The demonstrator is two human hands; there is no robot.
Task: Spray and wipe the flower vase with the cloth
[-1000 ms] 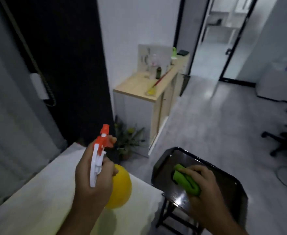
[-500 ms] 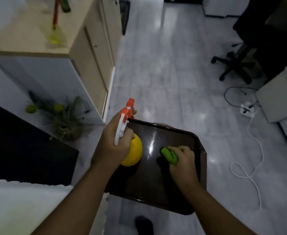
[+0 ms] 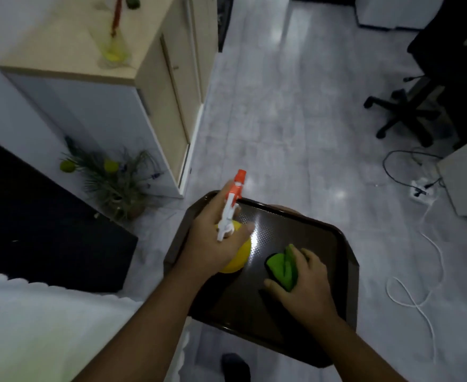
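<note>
My left hand (image 3: pixel 213 244) grips a yellow spray bottle (image 3: pixel 239 257) with a white trigger and an orange nozzle, held over the left part of a dark tray (image 3: pixel 334 244). My right hand (image 3: pixel 301 282) presses a folded green cloth (image 3: pixel 280 267) onto the tray surface. A clear glass flower vase (image 3: pixel 113 51) with a red stem in it stands on the wooden cabinet top far to the upper left, well away from both hands.
The tray rests on a small stand over the grey floor. A white-covered table (image 3: pixel 47 326) is at the lower left. A potted plant (image 3: pixel 116 183) sits beside the cabinet (image 3: pixel 169 106). An office chair base (image 3: pixel 403 114), cables and a power strip (image 3: pixel 419 190) lie to the right.
The view tipped down from the room to the tray and floor. The spray bottle moved from over the white table to over the tray. My right hand stayed on the green cloth.
</note>
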